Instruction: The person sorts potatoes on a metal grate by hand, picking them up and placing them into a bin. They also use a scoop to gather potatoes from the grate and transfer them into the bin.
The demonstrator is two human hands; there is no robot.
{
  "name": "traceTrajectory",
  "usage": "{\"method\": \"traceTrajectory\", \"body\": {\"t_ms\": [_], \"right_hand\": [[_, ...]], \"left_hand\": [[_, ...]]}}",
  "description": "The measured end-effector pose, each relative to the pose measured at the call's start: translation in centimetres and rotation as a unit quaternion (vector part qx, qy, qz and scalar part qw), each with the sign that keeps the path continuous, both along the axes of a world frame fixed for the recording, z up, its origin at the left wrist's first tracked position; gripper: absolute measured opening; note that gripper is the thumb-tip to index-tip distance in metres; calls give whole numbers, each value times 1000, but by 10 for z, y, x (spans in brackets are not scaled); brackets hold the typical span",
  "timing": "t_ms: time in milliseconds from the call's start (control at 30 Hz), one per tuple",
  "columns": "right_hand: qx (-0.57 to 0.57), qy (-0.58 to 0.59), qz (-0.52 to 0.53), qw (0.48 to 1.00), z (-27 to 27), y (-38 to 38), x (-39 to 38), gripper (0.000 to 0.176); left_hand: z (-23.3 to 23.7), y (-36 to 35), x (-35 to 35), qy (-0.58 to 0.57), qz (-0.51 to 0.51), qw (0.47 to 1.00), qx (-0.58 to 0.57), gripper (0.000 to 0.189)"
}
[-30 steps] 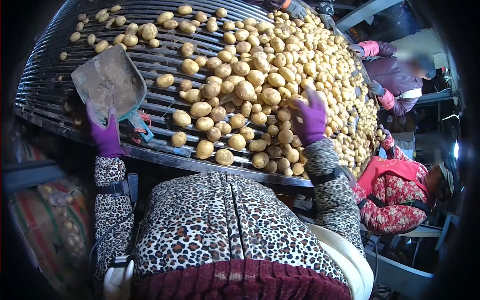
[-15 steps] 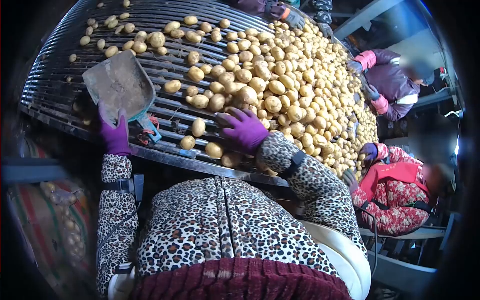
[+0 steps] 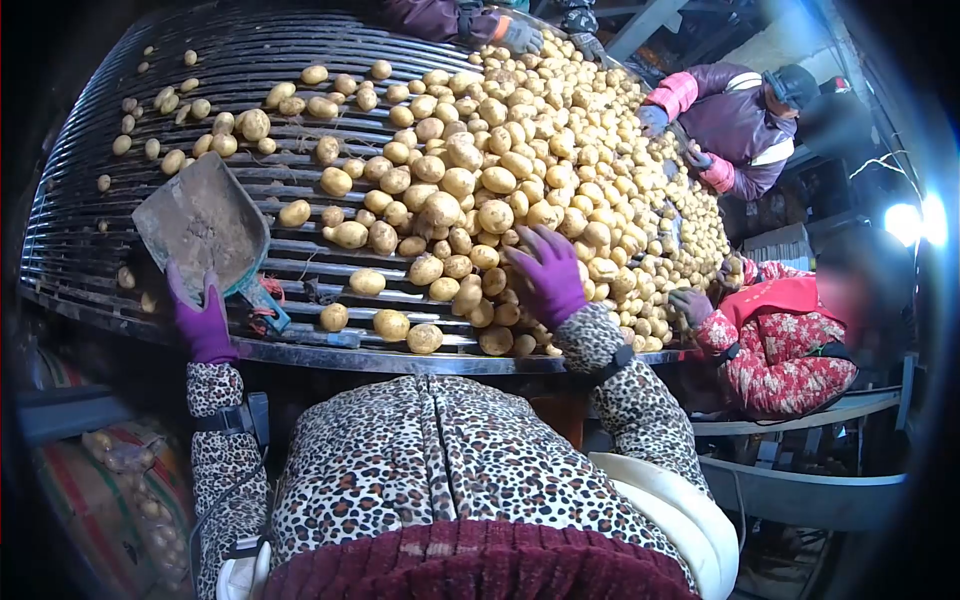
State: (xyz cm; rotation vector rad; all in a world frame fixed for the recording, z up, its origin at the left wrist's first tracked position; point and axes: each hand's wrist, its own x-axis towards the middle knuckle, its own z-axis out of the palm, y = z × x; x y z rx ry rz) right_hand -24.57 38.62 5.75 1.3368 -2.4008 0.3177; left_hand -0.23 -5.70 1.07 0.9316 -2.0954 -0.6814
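My left hand (image 3: 206, 328), in a purple glove, grips the near rim of a dirty, pan-shaped scoop (image 3: 208, 222), its thumb over the pan. The scoop lies on the bars at the left, its short teal handle beside the hand. My right hand (image 3: 550, 277), also purple-gloved, is open with fingers spread over the near side of a heap of potatoes (image 3: 560, 150). Its fingertips reach the potatoes, and nothing is visibly gripped. Several loose potatoes (image 3: 390, 325) lie on the bars between my hands.
A barred metal sorting table (image 3: 300, 165) spreads ahead, with a metal front edge (image 3: 460, 362). Co-workers' gloved hands (image 3: 690, 304) reach into the heap from the right and far sides. At lower left stands a striped sack (image 3: 95, 490) beside netted potatoes.
The view has shifted, bringing the table lower and leftward. My right hand has moved right against the heap, over more potatoes. My left hand stays at the scoop.
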Motion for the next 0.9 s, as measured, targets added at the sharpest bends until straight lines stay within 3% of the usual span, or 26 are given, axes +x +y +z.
{"method": "traceTrajectory", "body": {"t_ms": [133, 233, 367, 567, 700, 900], "right_hand": [[92, -23, -37, 995, -8, -47, -13, 46], [166, 23, -78, 983, -37, -48, -46, 45], [186, 10, -97, 978, -19, -49, -61, 50], [181, -68, -187, 963, 1, -44, -95, 69], [97, -14, -183, 978, -7, -41, -119, 63], [85, -53, -122, 987, -11, -26, -110, 73]], "left_hand": [[-9, -6, 1, 21, -17, 1000, 4, 65], [-11, -10, 3, 11, -21, 1000, -18, 64], [-8, -7, 3, -6, -12, 1000, -9, 64], [-15, -16, 9, 3, -29, 999, -39, 62], [-5, -10, 8, -9, -17, 1000, -14, 61], [-4, -10, 6, 4, -17, 1000, -6, 62]]}}
